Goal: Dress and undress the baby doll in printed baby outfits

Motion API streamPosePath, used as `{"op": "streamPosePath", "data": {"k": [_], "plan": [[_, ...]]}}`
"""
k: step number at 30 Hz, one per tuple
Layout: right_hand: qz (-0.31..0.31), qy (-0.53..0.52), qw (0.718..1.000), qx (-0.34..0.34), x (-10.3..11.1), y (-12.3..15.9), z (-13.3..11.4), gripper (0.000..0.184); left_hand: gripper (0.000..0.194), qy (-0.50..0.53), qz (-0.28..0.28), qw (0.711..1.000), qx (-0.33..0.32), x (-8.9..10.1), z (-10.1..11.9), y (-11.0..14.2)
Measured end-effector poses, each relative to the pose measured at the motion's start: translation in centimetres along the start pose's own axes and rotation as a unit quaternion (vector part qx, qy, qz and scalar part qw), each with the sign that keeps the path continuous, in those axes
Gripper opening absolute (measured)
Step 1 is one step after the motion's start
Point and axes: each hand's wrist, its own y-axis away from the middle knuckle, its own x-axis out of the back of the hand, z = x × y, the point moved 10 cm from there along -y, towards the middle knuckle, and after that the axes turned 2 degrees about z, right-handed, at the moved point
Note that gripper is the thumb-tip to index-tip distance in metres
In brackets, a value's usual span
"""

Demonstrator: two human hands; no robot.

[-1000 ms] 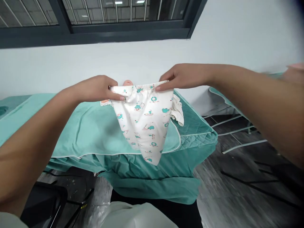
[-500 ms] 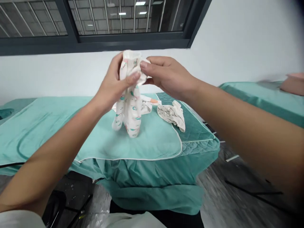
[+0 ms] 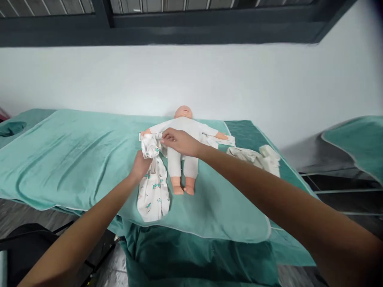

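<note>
White printed trousers (image 3: 153, 195), one pair, clamped in left fingers (image 3: 145, 161), apparently pinched by right fingers (image 3: 169, 134), one doll (image 3: 184, 125)

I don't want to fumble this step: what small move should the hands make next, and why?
Probably shift the printed pants toward the doll's bare feet, gathered top first. The left hand has the pants bunched near the top, the right hand is close by that bunch, and the fabric extends down beside the doll's legs.
</note>
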Motion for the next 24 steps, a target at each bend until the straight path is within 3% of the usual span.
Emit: {"op": "streamPosePath", "data": {"k": [2,4,6,9,13,16,19,22,24], "plan": [[0.084,0.020,0.996,-0.023,2.2,-1.6,4.4,0.031,0.042,-0.037,0.050,0.998,0.029,0.7,-1.0,-0.3],[0.191,0.068,0.978,-0.047,5.9,-2.8,8.6,0.036,0.044,-0.034,0.085,0.996,0.024,0.8,0.4,-0.5],[0.277,0.113,0.950,-0.089,9.5,-3.4,12.7,0.052,0.037,0.025,0.042,0.998,0.044,-1.5,2.0,-0.7],[0.297,0.142,0.929,-0.170,12.5,-4.1,18.4,0.075,0.044,0.156,-0.090,0.976,0.124,-7.3,3.1,-0.7],[0.234,0.120,0.919,-0.292,12.8,-4.4,24.1,0.091,0.052,0.263,-0.130,0.935,0.201,-11.7,2.5,-1.6],[0.182,0.108,0.921,-0.328,12.2,-4.9,25.9,0.087,0.053,0.330,-0.146,0.900,0.246,-13.6,1.3,-2.6],[0.155,0.096,0.919,-0.350,12.0,-5.4,26.2,0.089,0.052,0.375,-0.176,0.868,0.274,-14.6,0.9,-3.3],[0.132,0.075,0.910,-0.387,11.6,-5.4,25.4,0.104,0.055,0.387,-0.193,0.863,0.259,-13.5,1.8,-3.8],[0.137,0.075,0.917,-0.366,11.4,-6.0,23.5,0.109,0.061,0.378,-0.198,0.870,0.248,-11.5,2.4,-3.8]]}}
